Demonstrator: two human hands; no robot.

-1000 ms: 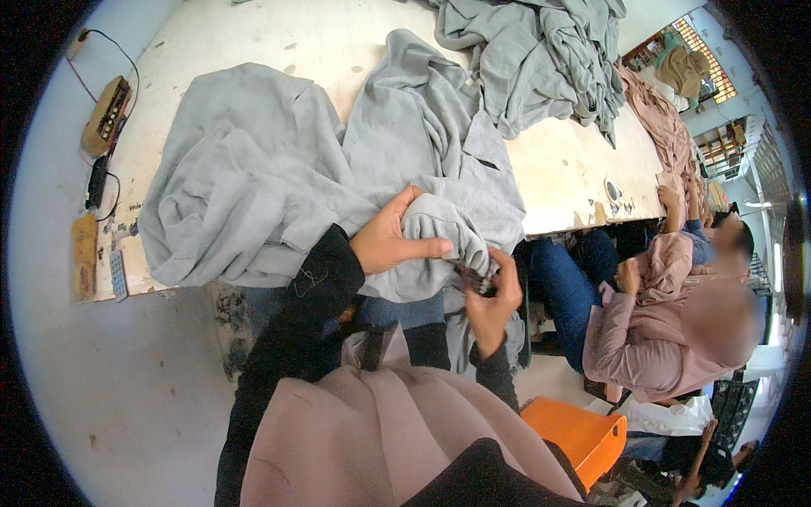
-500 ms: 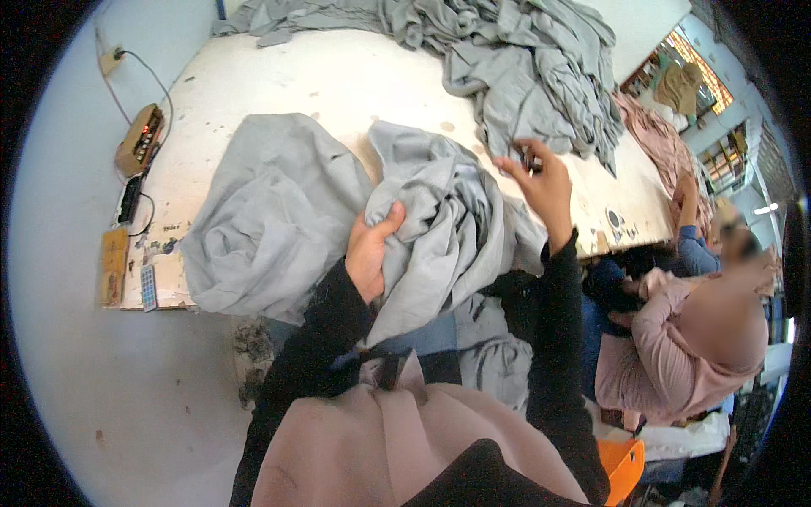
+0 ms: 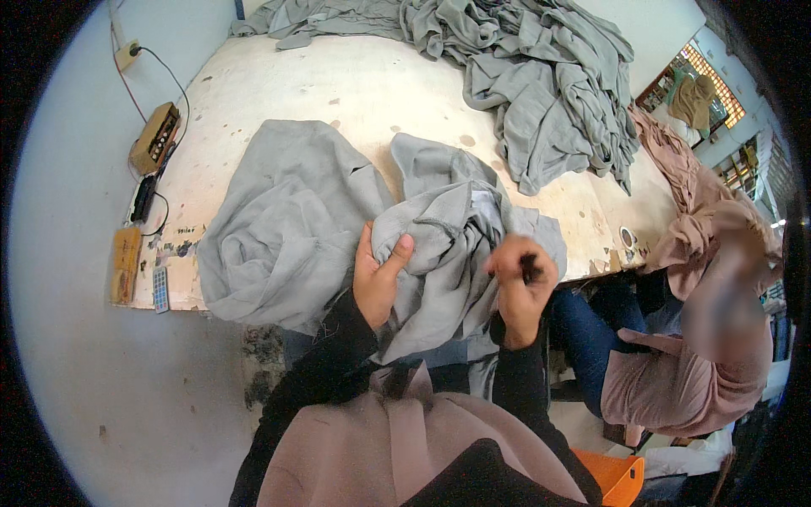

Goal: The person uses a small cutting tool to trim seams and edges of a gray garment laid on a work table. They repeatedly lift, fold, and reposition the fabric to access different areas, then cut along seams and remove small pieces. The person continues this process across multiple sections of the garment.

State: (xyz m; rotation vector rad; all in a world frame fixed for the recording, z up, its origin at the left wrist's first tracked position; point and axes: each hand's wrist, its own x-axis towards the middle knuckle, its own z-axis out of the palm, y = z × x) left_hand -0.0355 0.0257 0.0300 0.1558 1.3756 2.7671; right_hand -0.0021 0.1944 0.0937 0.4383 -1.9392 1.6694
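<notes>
My left hand grips a bunched grey garment near the table's front edge, with the thumb on top of the cloth. A dark seam line and a small white patch show among its folds. My right hand is curled around a small dark tool, too blurred to make out, just at the right side of that bundle. Another crumpled grey piece lies to the left on the pale tabletop.
Grey fabric is heaped at the back right. Along the left wall sit a power box and a small remote. A co-worker sits at the right beside pink cloth; an orange plastic seat is at the lower right.
My right hand rose to the right of the bundle, then came back down toward it. My left hand kept hold while the cloth bunched. The co-worker leaned forward with the pink cloth.
</notes>
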